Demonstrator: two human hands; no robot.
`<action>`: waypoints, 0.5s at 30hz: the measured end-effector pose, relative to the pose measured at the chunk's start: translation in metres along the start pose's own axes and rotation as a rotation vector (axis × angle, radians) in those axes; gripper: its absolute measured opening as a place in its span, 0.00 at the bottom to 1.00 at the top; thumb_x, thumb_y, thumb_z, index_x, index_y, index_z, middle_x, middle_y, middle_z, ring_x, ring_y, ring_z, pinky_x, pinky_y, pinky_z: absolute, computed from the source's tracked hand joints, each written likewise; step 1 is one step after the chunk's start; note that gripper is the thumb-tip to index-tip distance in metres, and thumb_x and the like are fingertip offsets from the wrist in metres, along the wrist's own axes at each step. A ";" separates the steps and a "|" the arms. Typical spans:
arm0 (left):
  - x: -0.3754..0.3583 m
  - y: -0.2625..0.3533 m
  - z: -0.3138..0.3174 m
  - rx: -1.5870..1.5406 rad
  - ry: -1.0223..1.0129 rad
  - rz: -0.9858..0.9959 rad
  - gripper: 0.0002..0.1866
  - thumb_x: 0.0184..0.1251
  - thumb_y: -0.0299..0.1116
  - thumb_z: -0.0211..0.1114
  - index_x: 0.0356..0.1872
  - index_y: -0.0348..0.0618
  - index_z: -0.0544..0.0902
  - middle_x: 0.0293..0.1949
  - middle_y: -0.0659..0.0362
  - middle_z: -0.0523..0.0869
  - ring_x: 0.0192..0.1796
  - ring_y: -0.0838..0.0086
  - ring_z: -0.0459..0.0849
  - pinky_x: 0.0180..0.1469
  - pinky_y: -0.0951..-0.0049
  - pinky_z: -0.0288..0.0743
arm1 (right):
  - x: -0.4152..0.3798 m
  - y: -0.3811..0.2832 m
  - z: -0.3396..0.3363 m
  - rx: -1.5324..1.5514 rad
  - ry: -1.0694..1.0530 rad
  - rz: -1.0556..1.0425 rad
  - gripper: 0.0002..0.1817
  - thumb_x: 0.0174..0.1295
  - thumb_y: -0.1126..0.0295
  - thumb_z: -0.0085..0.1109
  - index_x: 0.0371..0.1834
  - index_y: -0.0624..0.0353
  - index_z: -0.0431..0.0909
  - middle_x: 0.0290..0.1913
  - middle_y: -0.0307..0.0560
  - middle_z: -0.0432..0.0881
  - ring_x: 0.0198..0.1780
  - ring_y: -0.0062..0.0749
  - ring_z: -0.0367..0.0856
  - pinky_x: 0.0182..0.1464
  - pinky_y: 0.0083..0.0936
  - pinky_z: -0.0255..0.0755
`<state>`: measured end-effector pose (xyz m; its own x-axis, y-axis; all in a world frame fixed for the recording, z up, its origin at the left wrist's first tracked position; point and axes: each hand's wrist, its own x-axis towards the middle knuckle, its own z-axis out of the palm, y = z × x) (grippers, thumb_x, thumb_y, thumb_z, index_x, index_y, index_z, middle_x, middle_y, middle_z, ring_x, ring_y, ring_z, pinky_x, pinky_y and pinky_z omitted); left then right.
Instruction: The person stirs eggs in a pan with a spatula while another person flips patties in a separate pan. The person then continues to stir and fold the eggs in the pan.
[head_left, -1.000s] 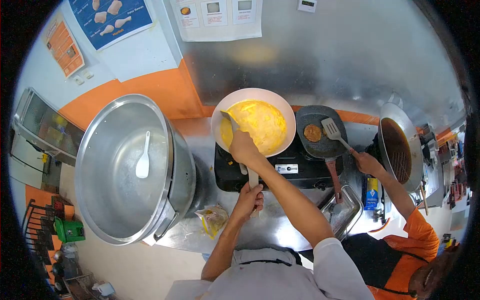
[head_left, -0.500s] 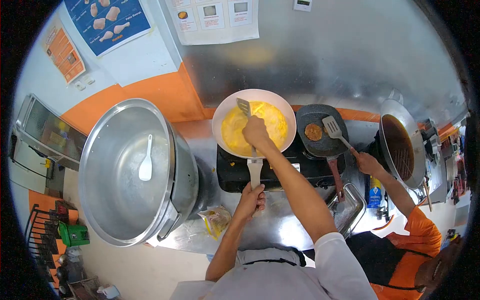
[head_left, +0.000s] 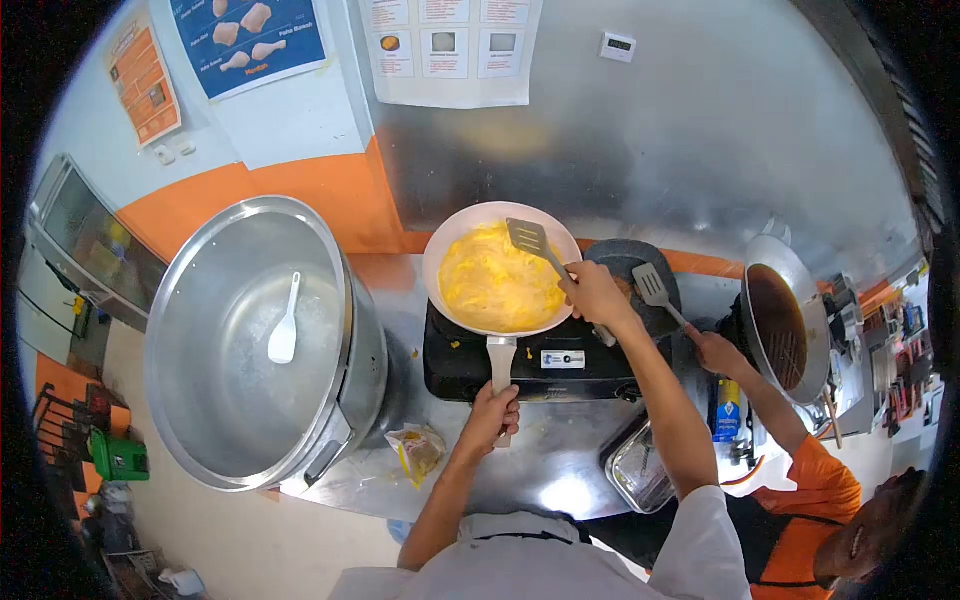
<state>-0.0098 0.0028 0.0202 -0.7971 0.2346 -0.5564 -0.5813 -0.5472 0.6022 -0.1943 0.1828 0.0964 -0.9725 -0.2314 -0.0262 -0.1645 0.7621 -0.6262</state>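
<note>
My left hand (head_left: 491, 417) is wrapped round the pale handle of a frying pan (head_left: 434, 266) on the black stove (head_left: 450, 375). Yellow egg (head_left: 500, 285) lies spread across the pan, with folds on its surface. My right hand (head_left: 596, 296) grips a grey slotted spatula (head_left: 529, 238), its head over the egg at the pan's upper right. Behind my right hand, a dark pan (head_left: 612, 253) with a brown patty is partly hidden. A co-worker's hand (head_left: 718, 353) holds another slotted spatula (head_left: 650, 284) over that dark pan.
A large metal pot (head_left: 250, 400) holding a white rice paddle (head_left: 284, 335) stands at the left. A crumpled packet (head_left: 417, 452), a metal tray (head_left: 640, 468) and a blue-yellow can (head_left: 727, 408) are on the counter. A wok (head_left: 815, 340) of brown liquid sits right.
My right hand has moved right, and its spatula now points up-left from the pan's right side. The egg looks more folded. The view has shifted slightly.
</note>
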 end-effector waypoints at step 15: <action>-0.001 -0.001 -0.002 -0.055 -0.012 0.014 0.07 0.69 0.32 0.57 0.38 0.51 0.66 0.22 0.68 0.66 0.19 0.86 0.63 0.18 0.81 0.57 | -0.030 0.019 -0.006 -0.362 -0.062 -0.196 0.10 0.64 0.70 0.53 0.44 0.66 0.77 0.35 0.65 0.82 0.40 0.61 0.81 0.44 0.52 0.73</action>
<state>-0.0083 0.0014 0.0194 -0.8069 0.2362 -0.5414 -0.5610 -0.5934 0.5773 -0.1692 0.2081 0.0904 -0.9069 -0.4211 0.0124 -0.4039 0.8609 -0.3094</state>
